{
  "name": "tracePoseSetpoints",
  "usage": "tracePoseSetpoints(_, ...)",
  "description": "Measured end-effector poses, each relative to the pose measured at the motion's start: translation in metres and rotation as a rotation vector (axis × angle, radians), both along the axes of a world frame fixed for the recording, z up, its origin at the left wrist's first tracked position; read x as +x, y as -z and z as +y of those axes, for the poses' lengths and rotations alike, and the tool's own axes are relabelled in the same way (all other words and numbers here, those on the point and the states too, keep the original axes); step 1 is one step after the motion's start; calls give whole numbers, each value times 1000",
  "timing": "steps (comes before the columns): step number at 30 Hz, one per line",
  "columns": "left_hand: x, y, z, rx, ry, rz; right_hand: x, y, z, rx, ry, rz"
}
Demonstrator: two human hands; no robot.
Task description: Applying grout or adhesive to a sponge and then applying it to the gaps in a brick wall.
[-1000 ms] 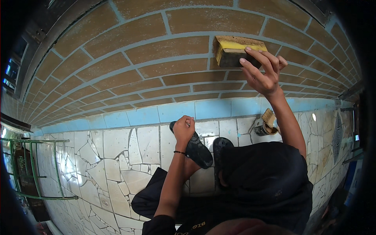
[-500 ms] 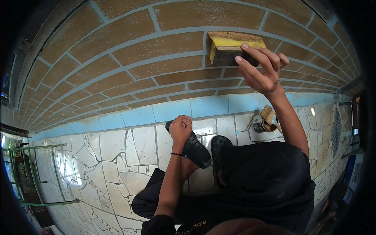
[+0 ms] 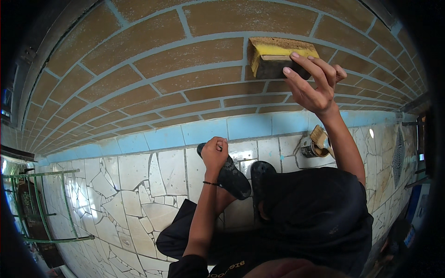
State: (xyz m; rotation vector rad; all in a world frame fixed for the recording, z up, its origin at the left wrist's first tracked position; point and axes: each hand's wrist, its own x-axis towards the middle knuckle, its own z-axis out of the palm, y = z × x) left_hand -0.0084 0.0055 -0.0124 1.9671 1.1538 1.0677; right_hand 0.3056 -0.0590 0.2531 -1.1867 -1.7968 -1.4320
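Observation:
My right hand (image 3: 315,85) grips a sponge float (image 3: 283,46) by its dark backing, with the thumb and fingers along the near edge. Its yellow foam layer and brown, porous face sit at the painted brick wall (image 3: 211,21); whether the face presses on it, I cannot tell. Brown bricks are divided by light blue joint lines, and pale specks dot some of them. Low down, my left hand (image 3: 216,153) is curled into a loose fist over a black shoe (image 3: 234,180). Nothing shows sticking out of that fist.
A wide paintbrush (image 3: 319,136) lies across a small paint-smeared can (image 3: 308,149) on the floor, near my right forearm. Pale blue tiles (image 3: 204,131) run along the wall's foot. Broken-tile flooring (image 3: 134,204) spreads around my feet. A green metal frame (image 3: 44,208) stands at far left.
The sponge float and my right hand appear very slightly farther right in the picture, along with a small shift of the whole view. My left hand keeps its curled pose.

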Motion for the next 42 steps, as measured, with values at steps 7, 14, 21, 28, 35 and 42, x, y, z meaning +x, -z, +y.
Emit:
tracePoseSetpoints(7, 0, 0, -1, -5, 0, 31, 2, 1, -1, -3, -4, 11)
tracePoseSetpoints(14, 1, -4, -2, -1, 2, 28, 0, -2, -1, -30, 16, 9)
tracePoseSetpoints(21, 2, -3, -2, -24, 4, 42, 10, 3, 19, 33, -57, 1)
tracePoseSetpoints(28, 0, -1, -2, 3, 15, 58, 25, 3, 35, 38, -103, -39)
tracePoseSetpoints(35, 4, -5, -4, -4, 17, 41, 37, 3, 44, 43, -99, -31)
tracePoseSetpoints(42, 2, -14, -2, 60, 9, -4, 24, 0, 43, 5, -88, 42)
